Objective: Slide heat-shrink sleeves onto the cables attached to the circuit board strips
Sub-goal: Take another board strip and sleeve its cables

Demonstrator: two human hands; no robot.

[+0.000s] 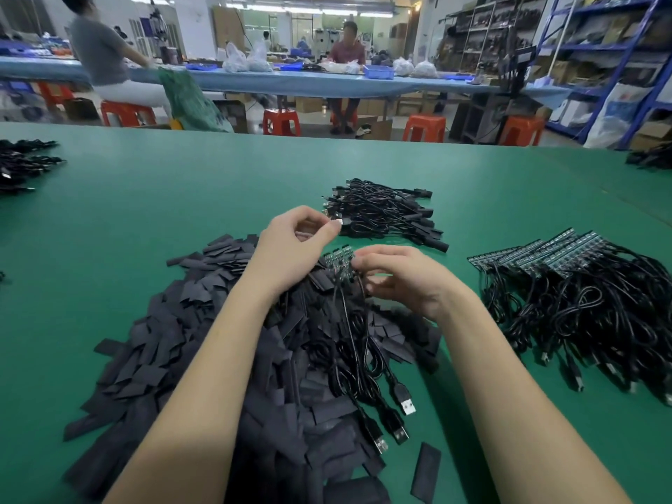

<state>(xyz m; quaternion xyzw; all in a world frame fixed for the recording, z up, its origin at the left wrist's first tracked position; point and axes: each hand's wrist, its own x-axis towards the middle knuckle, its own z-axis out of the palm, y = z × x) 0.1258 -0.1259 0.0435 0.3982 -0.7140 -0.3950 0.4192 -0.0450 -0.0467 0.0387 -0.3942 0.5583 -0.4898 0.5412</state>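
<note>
Heat-shrink sleeves [203,358] heap under both forearms; left hand [291,249] pinches a USB plug [336,223], right hand [400,278] grips a circuit board strip [338,265].

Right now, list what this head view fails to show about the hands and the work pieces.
- Left hand: curled fingers pinch something small and pale; too small to tell what.
- Right hand: its fingers cover the near end of the circuit board strip, so the grip is unclear.
- Sleeve pile: both forearms cover its middle, and the bottom edge cuts it off.
- Cable bundle on the right: cut off by the frame edge.
</note>
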